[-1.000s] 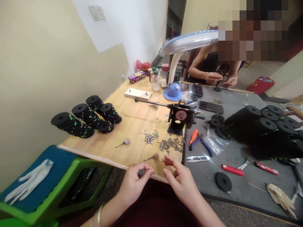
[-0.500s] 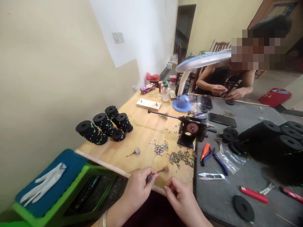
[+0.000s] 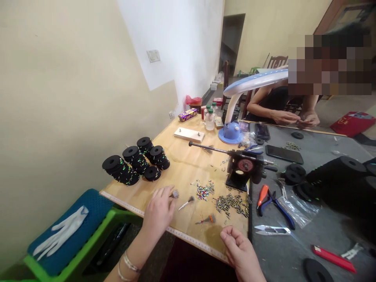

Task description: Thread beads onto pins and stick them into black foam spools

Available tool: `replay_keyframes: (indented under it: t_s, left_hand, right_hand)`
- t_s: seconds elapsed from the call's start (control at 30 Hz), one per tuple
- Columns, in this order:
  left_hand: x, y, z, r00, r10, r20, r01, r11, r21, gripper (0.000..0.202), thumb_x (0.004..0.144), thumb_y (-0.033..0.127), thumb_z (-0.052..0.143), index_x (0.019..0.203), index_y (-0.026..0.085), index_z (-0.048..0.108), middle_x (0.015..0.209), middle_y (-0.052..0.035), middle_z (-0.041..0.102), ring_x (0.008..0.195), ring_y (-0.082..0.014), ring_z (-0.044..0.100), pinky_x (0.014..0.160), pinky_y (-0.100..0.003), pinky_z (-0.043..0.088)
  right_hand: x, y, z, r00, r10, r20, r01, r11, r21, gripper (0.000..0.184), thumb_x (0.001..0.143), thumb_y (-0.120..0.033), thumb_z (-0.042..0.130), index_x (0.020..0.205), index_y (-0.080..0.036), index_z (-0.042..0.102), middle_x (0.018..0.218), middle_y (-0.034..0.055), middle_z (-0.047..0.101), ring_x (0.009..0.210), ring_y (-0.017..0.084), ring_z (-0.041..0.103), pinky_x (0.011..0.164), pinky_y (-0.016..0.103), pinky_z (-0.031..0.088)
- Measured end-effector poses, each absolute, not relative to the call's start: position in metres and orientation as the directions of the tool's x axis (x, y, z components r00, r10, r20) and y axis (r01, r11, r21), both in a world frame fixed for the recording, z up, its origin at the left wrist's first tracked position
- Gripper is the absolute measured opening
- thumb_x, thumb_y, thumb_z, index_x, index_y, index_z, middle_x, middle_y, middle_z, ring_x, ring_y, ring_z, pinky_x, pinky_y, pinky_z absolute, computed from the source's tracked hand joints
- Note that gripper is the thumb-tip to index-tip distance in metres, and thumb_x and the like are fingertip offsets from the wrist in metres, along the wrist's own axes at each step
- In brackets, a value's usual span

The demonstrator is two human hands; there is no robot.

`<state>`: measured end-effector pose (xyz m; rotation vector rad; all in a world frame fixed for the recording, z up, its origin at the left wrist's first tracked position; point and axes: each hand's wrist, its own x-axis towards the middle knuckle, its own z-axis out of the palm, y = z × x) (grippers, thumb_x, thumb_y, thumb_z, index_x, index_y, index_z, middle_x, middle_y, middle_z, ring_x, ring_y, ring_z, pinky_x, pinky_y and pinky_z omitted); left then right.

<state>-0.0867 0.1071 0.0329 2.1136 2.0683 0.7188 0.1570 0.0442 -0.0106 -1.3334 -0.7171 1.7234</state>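
My left hand [image 3: 160,207] is over a small grey-bristled brush [image 3: 174,194], fingers bent down around its handle, which the hand hides. Right of it a second small brush [image 3: 187,202] with a pale handle lies on the wooden table. Nearer to me rests a brush with an orange band [image 3: 208,219]. My right hand [image 3: 238,250] is closed near the table's front edge, thumb pressed against the curled fingers; whatever is in it is too small to make out. Colourful beads [image 3: 204,191] and a heap of small metal pieces [image 3: 232,204] lie beyond the brushes.
A black hand-cranked vise [image 3: 242,168] stands behind the heaps. Black foam spools [image 3: 117,170] are stacked at left. Pliers [image 3: 274,203], snips [image 3: 272,230] and a red cutter [image 3: 333,258] lie on the grey mat. A co-worker [image 3: 282,105] sits across, beside a blue lamp [image 3: 230,132].
My left hand has set down a brush and moved left over another brush. My right hand has shifted slightly right and stays closed. The view has shifted a little.
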Motion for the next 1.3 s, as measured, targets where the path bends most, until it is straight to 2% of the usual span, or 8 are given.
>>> replay_keyframes:
  t_s: [0.1,0.2,0.33,0.43,0.53,0.83,1.13,1.3]
  left_hand:
    - [-0.101,0.118,0.019,-0.102,0.984,0.146,0.875,0.019,0.483,0.032,0.076,0.014,0.05,0.108,0.015,0.057,0.091,-0.0099,0.067,0.092,-0.0274,0.061,0.084,-0.043,0.047]
    - [-0.106,0.118,0.016,-0.183,0.981,0.07,0.73,0.088,0.678,0.024,0.077,0.02,0.052,0.101,0.017,0.058,0.078,-0.0042,0.064,0.079,-0.0236,0.062,0.078,-0.039,0.048]
    - [-0.087,0.086,0.031,-0.082,0.982,-0.173,0.233,0.187,0.954,0.026,0.071,0.032,0.066,0.091,0.016,0.061,0.081,-0.0042,0.063,0.077,-0.0195,0.059,0.066,-0.028,0.048]
    - [-0.057,0.049,0.035,0.138,0.88,-0.455,-0.094,0.469,0.878,0.029,0.069,0.034,0.073,0.088,0.015,0.062,0.077,-0.002,0.06,0.068,-0.0147,0.056,0.056,-0.024,0.044]
    - [-0.029,0.02,0.023,0.254,0.784,-0.566,-0.315,0.621,0.718,0.034,0.063,0.034,0.08,0.086,0.015,0.063,0.074,0.0001,0.056,0.067,-0.0132,0.056,0.054,-0.022,0.042]
    - [-0.007,0.008,-0.003,0.405,0.754,-0.517,-0.299,0.644,0.705,0.04,0.064,0.039,0.08,0.091,0.013,0.065,0.07,-0.0005,0.054,0.063,-0.0113,0.053,0.051,-0.021,0.039]
    - [-0.004,0.007,0.003,0.399,0.78,-0.482,-0.132,0.569,0.812,0.039,0.071,0.043,0.073,0.089,0.012,0.059,0.07,-0.002,0.058,0.063,-0.0129,0.055,0.052,-0.023,0.043]
    - [-0.003,0.005,0.0,0.429,0.765,-0.481,-0.191,0.597,0.779,0.037,0.072,0.041,0.073,0.09,0.013,0.058,0.074,-0.0033,0.061,0.067,-0.0144,0.059,0.056,-0.024,0.044]
  right_hand:
    - [0.153,0.043,-0.011,-0.112,0.866,-0.488,-0.302,-0.497,-0.813,0.055,0.058,-0.068,0.071,0.071,-0.02,0.048,0.037,-0.0157,0.021,0.032,0.002,0.012,0.035,0.016,0.008]
    - [0.149,0.039,-0.008,-0.102,0.884,-0.456,-0.32,-0.463,-0.826,0.053,0.064,-0.067,0.068,0.073,-0.019,0.048,0.037,-0.0162,0.022,0.032,0.001,0.011,0.035,0.016,0.008]
    - [0.146,0.033,-0.003,-0.1,0.899,-0.425,-0.292,-0.435,-0.852,0.051,0.071,-0.067,0.062,0.076,-0.019,0.047,0.035,-0.0169,0.023,0.031,0.001,0.012,0.036,0.017,0.007]
    - [0.142,0.025,0.0,-0.133,0.893,-0.429,-0.24,-0.449,-0.86,0.051,0.072,-0.068,0.059,0.078,-0.019,0.047,0.032,-0.0163,0.027,0.029,0.002,0.016,0.035,0.017,0.006]
    - [0.138,0.018,0.0,-0.176,0.877,-0.447,-0.202,-0.477,-0.855,0.053,0.071,-0.07,0.058,0.076,-0.019,0.047,0.031,-0.0151,0.032,0.027,0.003,0.02,0.034,0.017,0.008]
    - [0.139,0.007,0.001,-0.211,0.868,-0.45,-0.174,-0.487,-0.856,0.053,0.069,-0.071,0.058,0.073,-0.019,0.047,0.034,-0.0108,0.045,0.028,0.003,0.026,0.034,0.017,0.016]
    - [0.138,0.005,0.001,-0.168,0.898,-0.407,-0.153,-0.431,-0.889,0.047,0.07,-0.065,0.062,0.073,-0.019,0.049,0.034,-0.0119,0.041,0.032,0.006,0.036,0.037,0.017,0.026]
    - [0.139,0.003,-0.005,-0.166,0.902,-0.399,-0.161,-0.424,-0.891,0.046,0.072,-0.063,0.061,0.073,-0.019,0.047,0.036,-0.0123,0.041,0.032,0.006,0.037,0.038,0.016,0.028]
